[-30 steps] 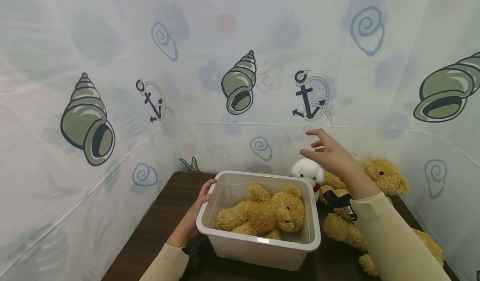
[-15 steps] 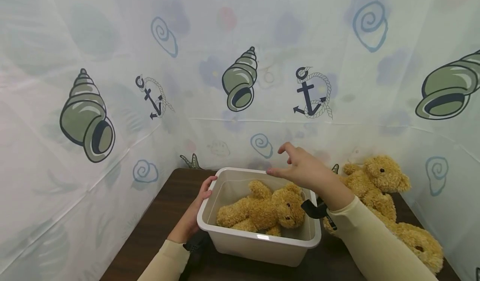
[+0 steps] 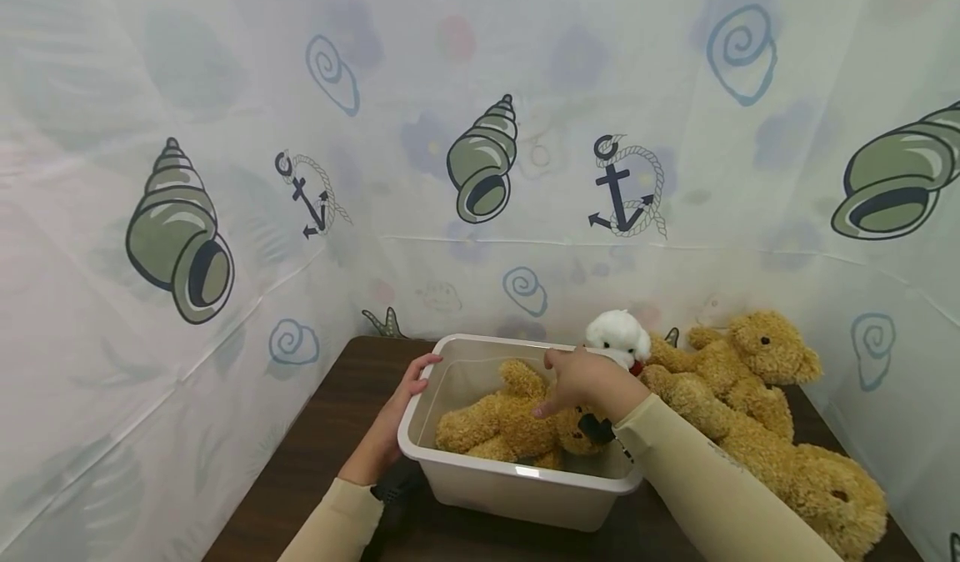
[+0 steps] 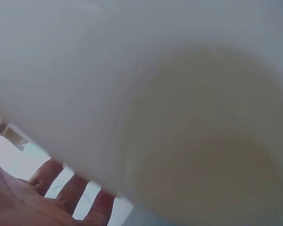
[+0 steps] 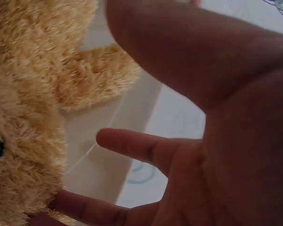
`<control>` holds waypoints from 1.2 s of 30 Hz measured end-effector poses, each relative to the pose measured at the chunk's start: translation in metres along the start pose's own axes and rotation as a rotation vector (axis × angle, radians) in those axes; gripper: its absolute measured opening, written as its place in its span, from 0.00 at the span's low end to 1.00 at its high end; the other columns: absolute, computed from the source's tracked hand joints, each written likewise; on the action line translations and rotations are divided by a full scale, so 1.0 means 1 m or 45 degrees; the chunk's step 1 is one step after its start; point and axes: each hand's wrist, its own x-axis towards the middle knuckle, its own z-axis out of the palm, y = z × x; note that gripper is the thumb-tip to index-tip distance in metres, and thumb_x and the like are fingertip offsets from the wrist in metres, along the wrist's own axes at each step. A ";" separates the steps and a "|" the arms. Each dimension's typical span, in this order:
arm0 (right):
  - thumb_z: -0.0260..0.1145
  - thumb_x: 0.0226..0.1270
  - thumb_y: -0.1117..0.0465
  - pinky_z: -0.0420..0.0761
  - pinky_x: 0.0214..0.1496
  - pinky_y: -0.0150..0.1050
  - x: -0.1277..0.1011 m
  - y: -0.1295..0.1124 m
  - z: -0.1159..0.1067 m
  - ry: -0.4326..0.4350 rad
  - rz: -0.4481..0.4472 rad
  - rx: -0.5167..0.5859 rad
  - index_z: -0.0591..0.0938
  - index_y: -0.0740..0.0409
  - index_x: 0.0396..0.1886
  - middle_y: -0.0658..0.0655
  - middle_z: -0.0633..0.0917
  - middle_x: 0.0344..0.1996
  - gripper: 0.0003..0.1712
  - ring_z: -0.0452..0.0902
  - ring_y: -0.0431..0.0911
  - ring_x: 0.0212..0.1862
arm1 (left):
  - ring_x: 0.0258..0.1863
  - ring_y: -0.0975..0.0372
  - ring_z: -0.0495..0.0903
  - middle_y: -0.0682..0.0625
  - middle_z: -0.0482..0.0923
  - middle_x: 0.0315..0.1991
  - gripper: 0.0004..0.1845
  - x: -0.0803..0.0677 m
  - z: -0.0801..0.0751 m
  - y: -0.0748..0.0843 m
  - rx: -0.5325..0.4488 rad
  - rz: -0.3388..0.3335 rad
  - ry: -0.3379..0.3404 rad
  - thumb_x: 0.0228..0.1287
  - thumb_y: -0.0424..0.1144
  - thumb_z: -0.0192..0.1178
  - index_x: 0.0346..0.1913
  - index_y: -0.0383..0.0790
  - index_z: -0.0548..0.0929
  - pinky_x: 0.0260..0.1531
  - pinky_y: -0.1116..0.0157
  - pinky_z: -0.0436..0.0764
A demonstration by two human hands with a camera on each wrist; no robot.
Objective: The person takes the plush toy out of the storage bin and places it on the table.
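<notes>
A golden plush teddy bear (image 3: 502,420) lies on its side in a pale plastic bin (image 3: 517,487), its head toward the right end. My left hand (image 3: 397,412) grips the bin's left side, fingertips at the rim; in the left wrist view its fingers (image 4: 70,197) reach the edge of the bin wall. My right hand (image 3: 588,383) is over the bin's right half, thumb and fingers spread above the bear's head and hiding part of it. The right wrist view shows the bear's head (image 5: 23,146) close beside the spread fingers (image 5: 132,146), with nothing between thumb and fingers.
Several golden teddy bears (image 3: 772,349) are heaped right of the bin, partly behind my right sleeve (image 3: 720,479). A white plush dog (image 3: 618,335) sits behind the bin's far right corner. Dark wooden table (image 3: 300,462) extends left of the bin, up to a printed curtain (image 3: 405,278).
My right hand has moved left and down from above the plush toys at the right to inside the bin's opening, over the bear. My left hand stays on the bin's side.
</notes>
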 end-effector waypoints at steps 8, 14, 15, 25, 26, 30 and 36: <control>0.85 0.58 0.39 0.85 0.56 0.55 0.006 0.000 0.006 -0.046 0.053 -0.191 0.75 0.59 0.78 0.63 0.86 0.65 0.54 0.86 0.59 0.60 | 0.72 0.35 0.65 0.35 0.57 0.77 0.28 0.000 0.000 -0.005 0.031 0.013 0.007 0.87 0.52 0.39 0.82 0.51 0.55 0.66 0.46 0.77; 0.86 0.57 0.43 0.79 0.47 0.49 0.011 -0.001 0.003 -0.160 0.101 -0.293 0.86 0.54 0.58 0.55 0.88 0.49 0.34 0.81 0.49 0.43 | 0.72 0.35 0.65 0.36 0.58 0.77 0.27 -0.002 0.000 -0.007 0.044 0.020 0.010 0.87 0.53 0.39 0.81 0.52 0.55 0.64 0.48 0.78; 0.87 0.57 0.44 0.77 0.45 0.49 0.012 -0.001 0.002 -0.174 0.100 -0.296 0.87 0.53 0.54 0.54 0.88 0.47 0.31 0.79 0.48 0.42 | 0.72 0.35 0.64 0.36 0.58 0.76 0.27 -0.002 0.000 -0.007 0.039 0.023 0.010 0.87 0.53 0.39 0.81 0.52 0.55 0.64 0.47 0.78; 0.92 0.43 0.44 0.84 0.47 0.47 0.022 0.009 0.009 -0.271 0.121 -0.445 0.88 0.49 0.40 0.52 0.86 0.39 0.28 0.78 0.47 0.39 | 0.73 0.35 0.63 0.36 0.57 0.78 0.28 0.004 -0.002 -0.002 0.016 0.015 -0.005 0.86 0.52 0.41 0.81 0.52 0.55 0.67 0.46 0.77; 0.92 0.43 0.44 0.84 0.49 0.47 0.022 0.010 0.009 -0.283 0.139 -0.439 0.89 0.49 0.37 0.51 0.86 0.39 0.26 0.78 0.47 0.40 | 0.73 0.35 0.63 0.37 0.57 0.78 0.28 0.004 -0.002 -0.002 0.013 0.016 -0.007 0.86 0.52 0.41 0.81 0.52 0.56 0.66 0.46 0.77; 0.90 0.47 0.44 0.84 0.51 0.46 0.023 0.011 0.009 -0.326 0.182 -0.417 0.92 0.48 0.27 0.50 0.87 0.39 0.18 0.78 0.46 0.40 | 0.74 0.34 0.62 0.37 0.57 0.78 0.26 0.005 -0.002 -0.003 -0.009 0.033 -0.017 0.87 0.52 0.41 0.80 0.53 0.57 0.68 0.44 0.76; 0.88 0.51 0.44 0.75 0.38 0.45 0.019 0.006 0.009 -0.318 0.126 -0.460 0.90 0.48 0.26 0.53 0.87 0.40 0.17 0.74 0.46 0.34 | 0.74 0.35 0.62 0.36 0.56 0.78 0.26 0.004 -0.002 -0.006 -0.034 0.043 -0.006 0.87 0.51 0.40 0.80 0.53 0.58 0.69 0.39 0.74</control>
